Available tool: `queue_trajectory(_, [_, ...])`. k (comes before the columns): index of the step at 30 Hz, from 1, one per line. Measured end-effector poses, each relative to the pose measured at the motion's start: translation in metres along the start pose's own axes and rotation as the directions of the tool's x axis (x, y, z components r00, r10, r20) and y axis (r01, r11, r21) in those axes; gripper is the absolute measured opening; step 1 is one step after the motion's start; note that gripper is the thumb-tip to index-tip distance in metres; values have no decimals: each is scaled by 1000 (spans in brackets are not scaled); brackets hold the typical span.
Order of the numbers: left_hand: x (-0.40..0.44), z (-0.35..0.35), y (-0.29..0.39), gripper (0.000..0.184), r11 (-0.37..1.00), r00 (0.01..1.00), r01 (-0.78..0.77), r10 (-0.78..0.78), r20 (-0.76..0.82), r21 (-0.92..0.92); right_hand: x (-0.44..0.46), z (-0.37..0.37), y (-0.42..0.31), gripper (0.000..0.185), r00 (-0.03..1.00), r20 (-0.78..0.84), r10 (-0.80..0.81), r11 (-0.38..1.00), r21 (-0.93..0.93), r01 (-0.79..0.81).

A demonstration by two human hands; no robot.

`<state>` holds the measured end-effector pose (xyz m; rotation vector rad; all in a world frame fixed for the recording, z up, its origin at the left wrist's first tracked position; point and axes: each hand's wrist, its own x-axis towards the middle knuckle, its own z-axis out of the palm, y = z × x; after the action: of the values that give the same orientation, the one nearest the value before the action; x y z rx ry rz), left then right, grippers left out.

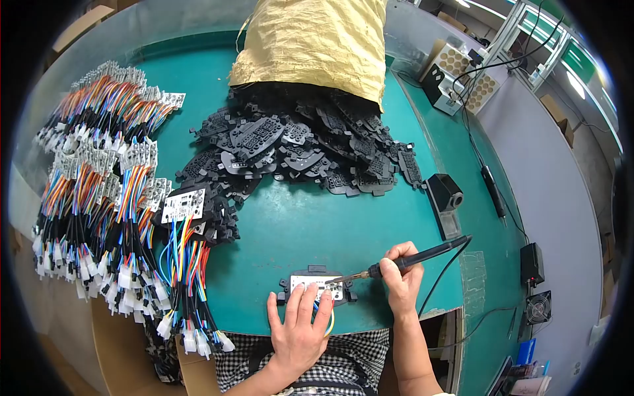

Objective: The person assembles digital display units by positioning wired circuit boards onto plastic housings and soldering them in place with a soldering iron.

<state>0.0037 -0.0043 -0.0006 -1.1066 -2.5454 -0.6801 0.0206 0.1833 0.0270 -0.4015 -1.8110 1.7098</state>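
My right hand [401, 280] is closed around the handle of a soldering iron [422, 256]. Its metal tip reaches left onto a white circuit board [300, 282], which lies in a black plastic housing [317, 268] near the table's front edge. With fingers stretched out, my left hand [300, 333] rests on the board and covers part of it. Blue, yellow and white wires [330, 320] come out from under those fingers. The iron's black cord [439, 284] hangs down past my right wrist.
Many black plastic housings [257, 136] spill from a yellow woven sack [310, 46] at the back. Wired circuit boards [119, 198] are heaped at left. An iron stand [446, 204] stands at right, beyond it a hanging black tool [493, 191] and a small fan [538, 306].
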Motion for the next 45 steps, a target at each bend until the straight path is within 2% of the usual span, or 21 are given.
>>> queue_trajectory(36, [0,0,0,61,1000,1000,-1,1,-6,15,-3,-1,1,17,1000,11,-12,1000,20,11])
queue_trajectory(42, [0,0,0,61,1000,1000,-2,2,-11,12,0,-1,2,15,995,-64,-78,990,110,85])
queue_trajectory(45, [0,0,0,61,1000,1000,-2,2,-4,9,-2,-1,1,15,999,0,-36,997,65,36])
